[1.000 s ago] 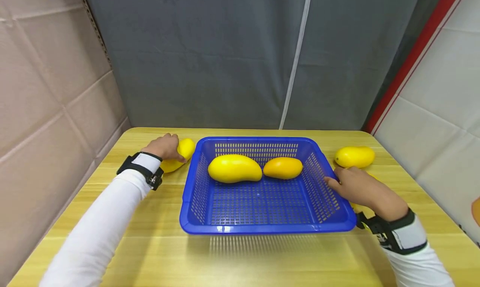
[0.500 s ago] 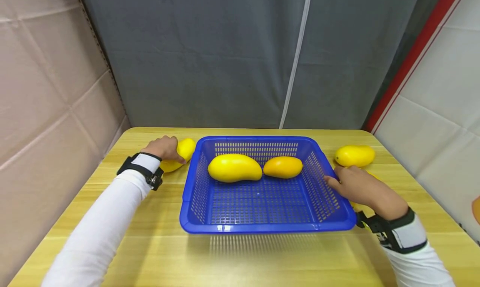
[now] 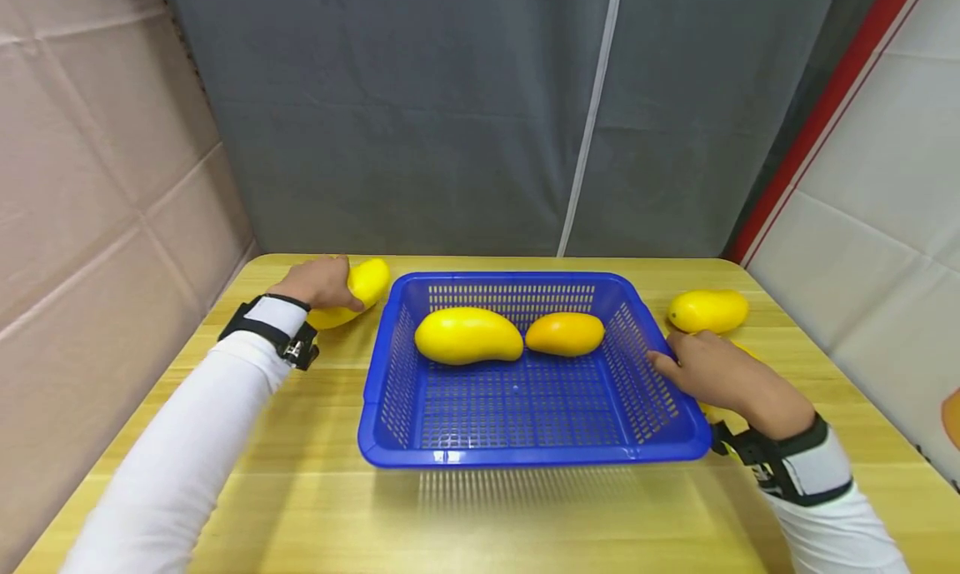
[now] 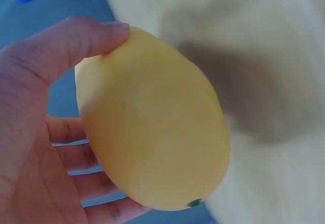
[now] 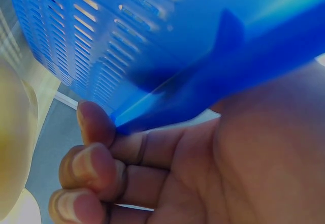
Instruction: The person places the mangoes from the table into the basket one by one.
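Note:
My left hand (image 3: pixel 318 282) grips a yellow mango (image 3: pixel 371 281), left of the blue plastic basket (image 3: pixel 536 456). In the left wrist view that mango (image 4: pixel 152 127) lies between thumb and fingers, apart from its shadow on the table. My right hand (image 3: pixel 723 378) holds the basket's right rim, its fingers (image 5: pixel 94 125) curled under the edge in the right wrist view. Inside the basket, towards its far side, lie a larger yellow mango (image 3: pixel 468 336) and a smaller orange-yellow mango (image 3: pixel 566 335).
Beyond my right hand a yellow mango (image 3: pixel 708 311) lies on the wooden table (image 3: pixel 315 491). Another yellow fruit (image 3: pixel 718 416) shows partly beneath that hand, mostly hidden. A grey curtain (image 3: pixel 412 141) hangs behind the table, with pale walls on both sides.
My left hand has raised its mango and moved it slightly away and to the left. The right hand and the basket have stayed in place.

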A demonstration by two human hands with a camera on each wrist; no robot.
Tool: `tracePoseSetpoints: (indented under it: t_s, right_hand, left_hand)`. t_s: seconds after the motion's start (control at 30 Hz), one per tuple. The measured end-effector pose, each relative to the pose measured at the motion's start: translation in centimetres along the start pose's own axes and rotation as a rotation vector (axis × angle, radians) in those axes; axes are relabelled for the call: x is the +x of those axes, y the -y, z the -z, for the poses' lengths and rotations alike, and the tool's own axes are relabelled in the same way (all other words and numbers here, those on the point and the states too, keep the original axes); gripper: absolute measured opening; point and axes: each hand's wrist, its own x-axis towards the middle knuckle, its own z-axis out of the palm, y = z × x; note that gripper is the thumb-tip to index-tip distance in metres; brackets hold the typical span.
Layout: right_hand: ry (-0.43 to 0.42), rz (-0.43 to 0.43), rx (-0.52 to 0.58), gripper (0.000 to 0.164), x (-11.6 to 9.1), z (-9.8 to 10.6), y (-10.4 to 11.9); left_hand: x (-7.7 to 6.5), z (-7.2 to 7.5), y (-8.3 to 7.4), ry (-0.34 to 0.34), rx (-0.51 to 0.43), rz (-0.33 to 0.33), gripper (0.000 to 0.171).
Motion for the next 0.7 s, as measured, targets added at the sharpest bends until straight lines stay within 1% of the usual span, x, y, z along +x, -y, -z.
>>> tracePoseSetpoints:
  t_s: [0.17, 0.3, 0.4, 0.5, 0.7]
  right_hand:
    - [-0.008, 0.004, 0.005, 0.035, -0.2, 0.1, 0.1]
    - [-0.002, 0.007, -0.001, 0.036, -0.2, 0.1, 0.2]
    - [0.008, 0.005, -0.002, 0.036, -0.1, 0.1, 0.2]
    - [0.011, -0.001, 0.003, 0.036, 0.0, 0.3, 0.2]
    - [0.017, -0.003, 0.01, 0.037, -0.1, 0.3, 0.2]
  left_hand:
    - [-0.6, 3.0, -0.8, -0.12, 0.029, -0.025, 0.072]
    - [-1.2, 4.7, -1.4, -0.173, 0.018, -0.04, 0.069]
    - [-1.5, 5.5, -1.9, -0.202, 0.021, -0.067, 0.068]
    - [-1.9, 6.3, -2.8, -0.22, 0.026, -0.095, 0.069]
    - [-2.5, 7.6, -5.4, -0.239, 0.032, -0.149, 0.07]
